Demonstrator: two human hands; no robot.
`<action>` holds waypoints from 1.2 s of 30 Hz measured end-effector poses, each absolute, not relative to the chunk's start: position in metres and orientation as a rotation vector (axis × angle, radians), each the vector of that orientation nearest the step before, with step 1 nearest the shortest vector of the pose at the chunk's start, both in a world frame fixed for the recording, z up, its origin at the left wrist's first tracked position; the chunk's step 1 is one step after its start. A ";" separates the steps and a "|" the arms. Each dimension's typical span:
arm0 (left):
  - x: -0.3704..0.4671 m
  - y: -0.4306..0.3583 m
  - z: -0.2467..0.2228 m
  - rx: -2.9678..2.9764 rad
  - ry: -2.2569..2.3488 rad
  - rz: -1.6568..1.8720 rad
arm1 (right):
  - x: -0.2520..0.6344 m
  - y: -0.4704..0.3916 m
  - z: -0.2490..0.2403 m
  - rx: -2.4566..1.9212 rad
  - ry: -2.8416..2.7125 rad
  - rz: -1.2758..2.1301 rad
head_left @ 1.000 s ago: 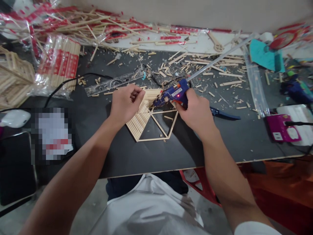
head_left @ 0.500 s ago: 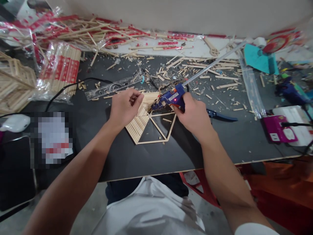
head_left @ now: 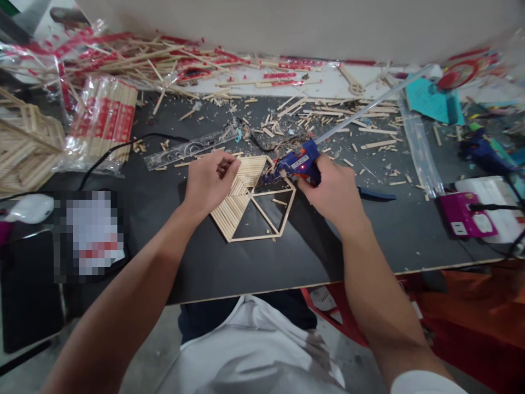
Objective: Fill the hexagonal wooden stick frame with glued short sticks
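A hexagonal frame of wooden sticks (head_left: 255,238) lies flat on the dark table, its left and upper-left sections filled with parallel sticks and the others open. My right hand (head_left: 334,189) is wrapped round a blue glue gun (head_left: 302,160) with a small red light and a long clear glue stick (head_left: 369,106) out of its back. The gun's nozzle points left over the upper right part of the frame. Above the frame's left side is my left hand (head_left: 213,178), thumb and fingers pinched together; whatever they hold is too small to make out.
A clear ruler (head_left: 188,146) and scattered stick scraps lie behind the frame. Packed sticks (head_left: 102,117) and a stick structure (head_left: 24,137) are at left, with a phone (head_left: 30,290). A purple plug adapter (head_left: 465,214) sits at right, dark-blue pliers-like handle (head_left: 377,195) nearer.
My right hand and the glue gun have shifted a little to the right, uncovering more of the frame's upper right. My left hand is almost where it was.
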State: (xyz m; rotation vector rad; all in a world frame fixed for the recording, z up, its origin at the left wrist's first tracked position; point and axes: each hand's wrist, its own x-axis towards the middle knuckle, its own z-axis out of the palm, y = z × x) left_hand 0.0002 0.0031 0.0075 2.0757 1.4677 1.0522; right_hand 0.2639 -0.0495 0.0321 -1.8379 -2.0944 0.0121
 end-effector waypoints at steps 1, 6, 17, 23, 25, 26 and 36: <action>0.000 0.003 0.008 2.075 1.465 1.056 | 0.264 -0.049 0.031 -1.832 -2.099 0.017; 0.001 0.002 0.009 2.064 1.469 1.048 | 0.263 -0.050 0.031 -1.814 -2.109 0.053; 0.000 0.002 0.009 2.079 1.480 1.019 | 0.265 -0.050 0.032 -1.817 -2.132 0.066; 0.000 0.002 0.009 2.086 1.480 1.015 | 0.264 -0.052 0.033 -1.813 -2.138 0.054; 0.000 0.002 0.008 2.084 1.469 1.015 | 0.263 -0.052 0.035 -1.822 -2.135 0.048; -0.001 0.002 0.007 2.080 1.464 1.013 | 0.263 -0.053 0.036 -1.823 -2.132 0.043; 0.000 0.002 0.008 2.082 1.474 1.012 | 0.262 -0.057 0.040 -1.817 -2.136 0.041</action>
